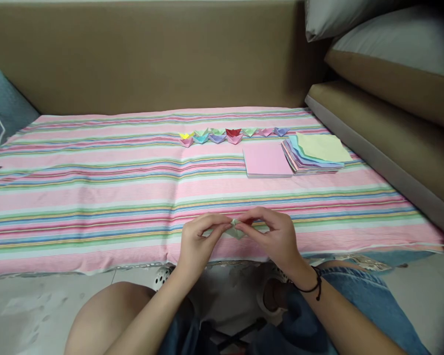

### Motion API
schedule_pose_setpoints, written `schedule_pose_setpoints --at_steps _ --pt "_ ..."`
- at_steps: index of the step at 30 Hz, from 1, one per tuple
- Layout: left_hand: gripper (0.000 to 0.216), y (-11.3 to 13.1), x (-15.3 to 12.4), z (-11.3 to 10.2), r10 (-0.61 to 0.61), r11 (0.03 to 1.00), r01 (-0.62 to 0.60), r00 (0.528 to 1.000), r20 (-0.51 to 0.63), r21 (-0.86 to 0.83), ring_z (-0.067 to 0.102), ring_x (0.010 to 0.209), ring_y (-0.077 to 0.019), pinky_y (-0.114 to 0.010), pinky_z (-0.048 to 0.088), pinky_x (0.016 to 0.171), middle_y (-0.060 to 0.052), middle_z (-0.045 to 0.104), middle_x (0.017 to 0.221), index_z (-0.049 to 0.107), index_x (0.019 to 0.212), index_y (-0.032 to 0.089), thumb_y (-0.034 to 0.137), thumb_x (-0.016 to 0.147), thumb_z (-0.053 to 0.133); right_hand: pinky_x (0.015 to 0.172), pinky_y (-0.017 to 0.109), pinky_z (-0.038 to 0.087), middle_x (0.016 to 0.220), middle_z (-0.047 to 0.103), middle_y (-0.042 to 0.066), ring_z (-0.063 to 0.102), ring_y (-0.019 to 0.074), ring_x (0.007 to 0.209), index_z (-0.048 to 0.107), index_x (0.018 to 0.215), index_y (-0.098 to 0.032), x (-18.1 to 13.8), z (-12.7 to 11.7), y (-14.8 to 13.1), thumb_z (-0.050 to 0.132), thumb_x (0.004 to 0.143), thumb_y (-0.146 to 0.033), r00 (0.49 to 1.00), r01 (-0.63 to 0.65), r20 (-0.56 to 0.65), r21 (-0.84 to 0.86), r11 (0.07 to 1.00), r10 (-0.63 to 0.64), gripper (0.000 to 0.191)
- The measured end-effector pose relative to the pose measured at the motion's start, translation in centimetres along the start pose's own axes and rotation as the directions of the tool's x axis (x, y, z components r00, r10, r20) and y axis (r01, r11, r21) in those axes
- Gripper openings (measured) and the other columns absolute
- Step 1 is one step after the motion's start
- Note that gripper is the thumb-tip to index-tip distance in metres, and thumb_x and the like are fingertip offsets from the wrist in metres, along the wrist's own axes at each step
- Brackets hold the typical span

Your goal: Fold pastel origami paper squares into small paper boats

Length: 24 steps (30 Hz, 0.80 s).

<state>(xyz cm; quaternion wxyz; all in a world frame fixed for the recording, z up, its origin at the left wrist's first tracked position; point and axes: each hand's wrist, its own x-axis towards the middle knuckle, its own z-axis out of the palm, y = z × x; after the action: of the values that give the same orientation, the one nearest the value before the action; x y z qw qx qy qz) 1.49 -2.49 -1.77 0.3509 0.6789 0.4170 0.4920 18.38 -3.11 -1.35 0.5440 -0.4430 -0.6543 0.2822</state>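
Observation:
A small pale green folded paper boat (237, 231) is held up over the front part of the striped cloth. My left hand (202, 236) pinches its left corner between thumb and fingertips. On the opposite side, my right hand (276, 231) grips the right corner the same way and wears a dark cord at the wrist. The fingers cover both ends of the paper, so only its middle and lower point show. Farther back, several folded paper boats stand in two rows, among them a red boat (233, 132) and a yellow boat (186, 135).
A pile of pink square paper (268, 160) lies right of centre, beside a fanned stack of coloured sheets (320, 148). The striped cloth (96, 197) covers the seat. Brown cushions (385, 133) rise on the right, and a backrest (144, 59) stands behind.

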Motion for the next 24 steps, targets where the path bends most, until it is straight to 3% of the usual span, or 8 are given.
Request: schedule_pose_setpoints --at_steps 5,9,13,17,24 --pt "0.006 0.43 0.03 -0.01 0.075 0.997 -0.075 0.997 0.006 0.029 0.065 0.074 -0.0165 -0.026 0.052 0.069 -0.003 0.071 0.078 0.069 0.081 0.02 0.018 0.08 0.063 0.06 0.025 0.051 0.068 0.069 0.001 0.063 0.014 0.062 0.069 0.076 -0.02 0.04 -0.1 -0.36 0.071 0.072 -0.016 1.0 0.01 0.008 0.016 1.0 -0.01 0.006" --pt "0.007 0.65 -0.04 0.16 0.061 0.998 -0.061 0.998 0.028 0.03 0.066 0.074 -0.0158 -0.024 0.052 0.067 -0.003 0.071 0.077 0.069 0.079 0.02 0.016 0.08 0.062 0.057 0.025 0.051 0.066 0.069 0.001 0.062 0.0145 0.061 0.07 0.07 -0.021 0.18 -0.12 -0.09 0.072 0.071 -0.018 0.994 -0.086 0.077 0.13 0.988 0.076 0.003" --pt "0.004 0.66 -0.23 0.38 -0.06 0.997 0.061 0.998 0.034 -0.051 0.066 0.073 -0.0159 -0.024 0.053 0.068 -0.003 0.071 0.079 0.068 0.081 0.019 0.018 0.078 0.065 0.055 0.026 0.05 0.064 0.068 0.002 0.062 0.0151 0.06 0.07 0.066 -0.02 0.21 -0.15 0.15 0.072 0.069 -0.023 0.975 -0.209 0.115 0.203 0.957 0.189 0.005" --pt "0.021 0.69 -0.2 0.6 -0.23 0.942 0.241 0.971 0.072 -0.234 0.067 0.072 -0.0158 -0.025 0.055 0.068 -0.003 0.069 0.081 0.063 0.094 0.018 0.021 0.074 0.07 0.055 0.027 0.049 0.063 0.068 0.002 0.061 0.0154 0.06 0.07 0.065 -0.02 0.25 -0.19 0.19 0.072 0.069 -0.025 0.958 -0.282 0.112 0.223 0.933 0.262 0.006" --pt "0.028 0.54 0.11 0.67 -0.363 0.845 0.372 0.927 0.1 -0.384 0.066 0.067 -0.0144 -0.023 0.054 0.064 -0.001 0.067 0.068 0.06 0.09 0.016 0.02 0.067 0.075 0.054 0.026 0.047 0.064 0.066 0.001 0.059 0.0144 0.059 0.07 0.066 -0.02 0.3 0.02 0.51 0.074 0.067 -0.026 0.935 -0.353 0.142 0.278 0.893 0.325 0.008"
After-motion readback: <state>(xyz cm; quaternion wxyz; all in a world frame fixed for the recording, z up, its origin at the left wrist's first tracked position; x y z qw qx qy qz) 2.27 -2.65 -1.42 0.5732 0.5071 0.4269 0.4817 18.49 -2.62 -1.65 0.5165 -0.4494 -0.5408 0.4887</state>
